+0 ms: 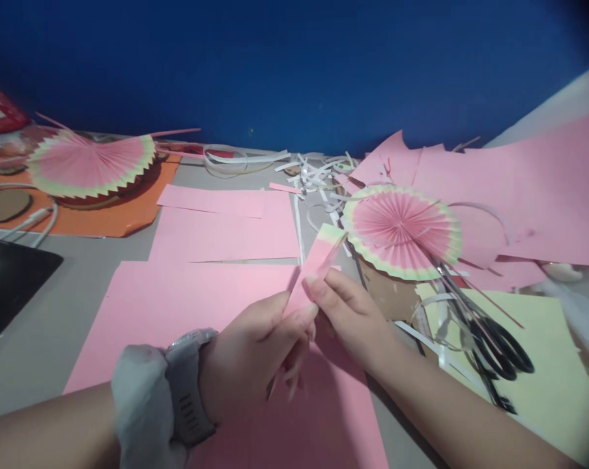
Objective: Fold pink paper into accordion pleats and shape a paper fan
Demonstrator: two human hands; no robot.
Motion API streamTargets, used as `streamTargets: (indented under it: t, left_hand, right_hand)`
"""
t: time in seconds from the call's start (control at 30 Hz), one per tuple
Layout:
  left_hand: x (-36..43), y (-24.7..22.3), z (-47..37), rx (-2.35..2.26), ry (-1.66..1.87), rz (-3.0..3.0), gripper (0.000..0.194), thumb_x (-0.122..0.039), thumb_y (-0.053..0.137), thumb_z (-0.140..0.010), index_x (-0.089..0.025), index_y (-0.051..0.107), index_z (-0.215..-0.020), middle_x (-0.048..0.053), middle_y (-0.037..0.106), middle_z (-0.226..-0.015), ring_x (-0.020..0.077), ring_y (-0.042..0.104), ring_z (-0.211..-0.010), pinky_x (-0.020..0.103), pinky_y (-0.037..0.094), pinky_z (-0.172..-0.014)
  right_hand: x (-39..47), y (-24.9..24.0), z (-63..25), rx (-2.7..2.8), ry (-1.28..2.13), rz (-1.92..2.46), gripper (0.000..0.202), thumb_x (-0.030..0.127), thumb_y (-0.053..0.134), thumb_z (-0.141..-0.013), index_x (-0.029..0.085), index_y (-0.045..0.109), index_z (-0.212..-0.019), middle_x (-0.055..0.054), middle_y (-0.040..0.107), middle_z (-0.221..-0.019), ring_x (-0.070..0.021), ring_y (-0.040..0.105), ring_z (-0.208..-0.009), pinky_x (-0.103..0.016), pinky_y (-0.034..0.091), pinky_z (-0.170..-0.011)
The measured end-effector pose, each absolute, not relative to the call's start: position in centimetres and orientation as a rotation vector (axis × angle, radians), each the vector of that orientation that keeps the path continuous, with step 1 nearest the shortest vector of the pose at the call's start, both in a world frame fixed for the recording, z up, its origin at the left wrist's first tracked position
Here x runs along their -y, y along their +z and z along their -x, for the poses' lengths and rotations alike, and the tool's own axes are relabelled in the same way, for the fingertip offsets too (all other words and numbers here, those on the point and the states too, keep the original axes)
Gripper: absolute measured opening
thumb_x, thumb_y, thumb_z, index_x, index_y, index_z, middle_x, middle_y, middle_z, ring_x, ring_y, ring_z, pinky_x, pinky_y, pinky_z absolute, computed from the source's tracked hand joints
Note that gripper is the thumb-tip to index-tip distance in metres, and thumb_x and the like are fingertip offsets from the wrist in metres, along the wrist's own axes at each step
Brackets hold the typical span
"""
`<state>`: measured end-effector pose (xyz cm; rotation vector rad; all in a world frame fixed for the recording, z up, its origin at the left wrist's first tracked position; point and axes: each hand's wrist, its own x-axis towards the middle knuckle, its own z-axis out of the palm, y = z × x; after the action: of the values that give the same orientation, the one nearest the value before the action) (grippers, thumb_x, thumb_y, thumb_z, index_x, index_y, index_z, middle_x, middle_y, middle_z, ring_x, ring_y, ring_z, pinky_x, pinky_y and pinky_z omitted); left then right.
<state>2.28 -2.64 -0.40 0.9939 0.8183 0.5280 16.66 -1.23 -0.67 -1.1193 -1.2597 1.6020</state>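
Both hands grip a narrow folded stack of pink paper (317,255) with a pale green tip, held tilted above a large pink sheet (177,306). My left hand (260,345) is closed around the lower part, thumb on top; its other fingers are partly hidden. My right hand (348,309) pinches the stack's right side just above the left thumb. The stack's lower end is mostly covered by the fingers. To the right of the hands lies a round pleated paper fan (402,228), pink with a pale green zigzag rim.
Black-handled scissors (500,345) lie at the right over a pale yellow-green sheet (543,326). White paper strips (318,176) are heaped at the back. A second pleated fan (94,163) rests on orange paper (143,215) at the left, near a black device (21,280). A blue wall (275,71) stands behind.
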Motion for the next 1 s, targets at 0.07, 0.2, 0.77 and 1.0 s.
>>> streamTargets:
  t: [0.07, 0.2, 0.77, 1.0]
  left_hand:
    - [2.74, -0.46, -2.23, -0.796, 0.536, -1.036, 0.047, -0.046, 0.031, -0.092, -0.018, 0.039, -0.056, -0.008, 0.035, -0.039, 0.0056, 0.038, -0.033, 0.023, 0.047, -0.047]
    - [2.85, -0.42, -2.10, -0.806, 0.492, -1.087, 0.047, -0.045, 0.030, -0.093, -0.018, 0.039, -0.056, -0.008, 0.033, -0.038, 0.0067, 0.040, -0.035, 0.025, 0.050, -0.052]
    - [3.02, -0.43, -1.75, -0.805, 0.417, -1.165, 0.034, -0.039, 0.033, -0.093, -0.018, 0.041, -0.068, -0.009, 0.039, -0.044, 0.0055, 0.041, -0.034, 0.021, 0.046, -0.046]
    - [2.91, -0.45, -1.61, -0.778, 0.357, -1.151, 0.036, -0.045, 0.031, -0.092, -0.017, 0.046, -0.076, -0.008, 0.042, -0.044, 0.0057, 0.041, -0.034, 0.017, 0.038, -0.038]
  right_hand:
    - [1.29, -0.76, -16.69, 1.184, 1.648, 1.113, 0.038, 0.045, 0.046, -0.088, 0.019, 0.042, -0.061, 0.008, 0.035, -0.047, -0.0055, 0.027, -0.040, -0.018, 0.025, -0.039]
    - [1.26, -0.71, -16.71, 1.116, 1.607, 1.151, 0.040, 0.043, 0.045, -0.089, 0.019, 0.038, -0.058, 0.009, 0.030, -0.045, -0.0048, 0.023, -0.039, -0.018, 0.019, -0.037]
    - [0.55, -0.79, -16.69, 0.856, 1.465, 1.120, 0.045, 0.046, 0.047, -0.087, 0.020, 0.038, -0.052, 0.008, 0.032, -0.037, -0.0054, 0.027, -0.033, -0.020, 0.020, -0.035]
    - [0.65, -0.34, -16.73, 0.805, 1.350, 1.205, 0.042, 0.047, 0.046, -0.087, 0.022, 0.034, -0.055, 0.008, 0.028, -0.041, -0.0071, 0.022, -0.035, -0.023, 0.017, -0.035]
